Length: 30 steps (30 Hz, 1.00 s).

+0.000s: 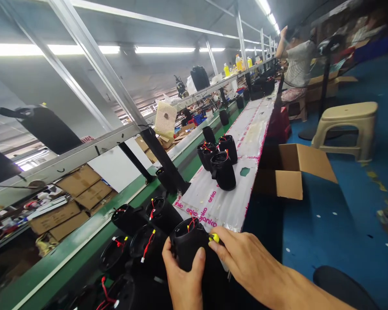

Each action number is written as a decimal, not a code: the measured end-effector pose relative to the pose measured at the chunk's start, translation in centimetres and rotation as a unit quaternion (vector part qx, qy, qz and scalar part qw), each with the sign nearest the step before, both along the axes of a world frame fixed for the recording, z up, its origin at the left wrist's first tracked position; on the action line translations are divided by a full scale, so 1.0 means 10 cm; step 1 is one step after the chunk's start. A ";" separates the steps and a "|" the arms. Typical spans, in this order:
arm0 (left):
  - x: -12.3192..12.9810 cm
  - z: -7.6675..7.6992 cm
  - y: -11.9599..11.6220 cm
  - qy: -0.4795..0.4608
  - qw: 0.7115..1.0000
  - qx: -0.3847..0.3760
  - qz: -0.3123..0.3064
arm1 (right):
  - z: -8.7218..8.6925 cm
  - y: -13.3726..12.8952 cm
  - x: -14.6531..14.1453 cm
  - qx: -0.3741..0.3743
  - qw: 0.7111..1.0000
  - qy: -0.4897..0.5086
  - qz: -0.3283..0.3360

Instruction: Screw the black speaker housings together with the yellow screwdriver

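My left hand [186, 277] is wrapped round a black cylindrical speaker housing [188, 246], thumb in front. Its open end faces up, and thin red wires with a small yellow connector [191, 223] stick out of it. Beside the rim, my right hand [245, 254] pinches a small yellow-and-dark object [215, 237] between thumb and fingers; its kind I cannot make out. To the left stand several similar housings [163, 215] with red wires and white or yellow plugs. The lower part of the held housing is partly hidden by my hands.
A bench strip covered in pink-printed film [194, 191] carries more black housings [224, 172]. Along its left runs a green conveyor [51, 267], beneath a metal shelf frame. An open carton [289, 185], a beige stool [345, 125] and a seated person [299, 64] are on the right.
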<state>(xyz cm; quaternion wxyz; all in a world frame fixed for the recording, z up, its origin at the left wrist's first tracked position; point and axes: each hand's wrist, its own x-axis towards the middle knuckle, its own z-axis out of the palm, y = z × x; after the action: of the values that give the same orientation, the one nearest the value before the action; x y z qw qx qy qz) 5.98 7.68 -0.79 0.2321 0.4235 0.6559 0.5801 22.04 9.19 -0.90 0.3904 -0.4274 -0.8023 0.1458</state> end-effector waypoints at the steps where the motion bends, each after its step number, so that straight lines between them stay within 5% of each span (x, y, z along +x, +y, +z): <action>1: 0.02 0.00 0.00 0.001 1.000 0.000 0.004 | 0.00 -0.01 0.00 0.010 1.000 -0.006 0.002; 24: 0.08 -0.08 0.00 0.057 0.998 -0.020 -0.010 | 0.03 -0.05 0.13 0.040 0.992 -0.119 -0.004; 30: 0.11 -0.10 -0.01 0.097 0.995 -0.002 0.026 | 0.04 -0.15 0.04 0.087 0.976 -0.184 -0.072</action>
<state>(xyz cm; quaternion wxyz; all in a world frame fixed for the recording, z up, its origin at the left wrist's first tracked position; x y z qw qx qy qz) 7.08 7.59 -1.80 0.1528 0.4599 0.6876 0.5407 22.45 7.67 -0.53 0.2814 -0.4682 -0.8369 -0.0341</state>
